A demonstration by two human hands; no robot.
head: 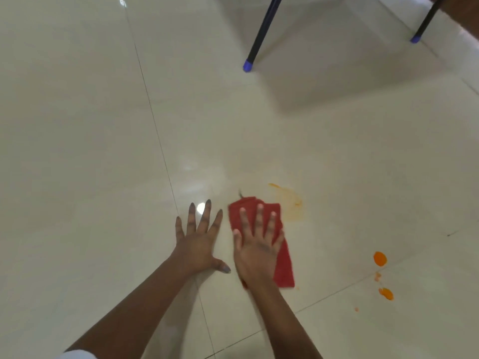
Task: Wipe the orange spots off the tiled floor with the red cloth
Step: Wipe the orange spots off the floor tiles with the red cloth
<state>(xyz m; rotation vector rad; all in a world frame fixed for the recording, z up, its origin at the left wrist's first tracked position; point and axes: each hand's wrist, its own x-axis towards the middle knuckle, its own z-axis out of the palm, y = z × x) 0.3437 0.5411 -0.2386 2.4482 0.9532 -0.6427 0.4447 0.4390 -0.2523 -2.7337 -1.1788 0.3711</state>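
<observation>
I press my right hand (256, 244) flat on the folded red cloth (283, 263); my left hand (199, 242) rests empty, spread beside it. Right of the cloth, round orange spots (380, 258) remain; beyond it, a faint orange smear (291, 199) remains on the glossy cream tiled floor (103, 125)

Red cloth (283, 263), orange spots (380, 258), cream floor (103, 125)

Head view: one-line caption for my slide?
Right hand presses red cloth flat beside an orange smear; left hand braces on tiled floor.
</observation>
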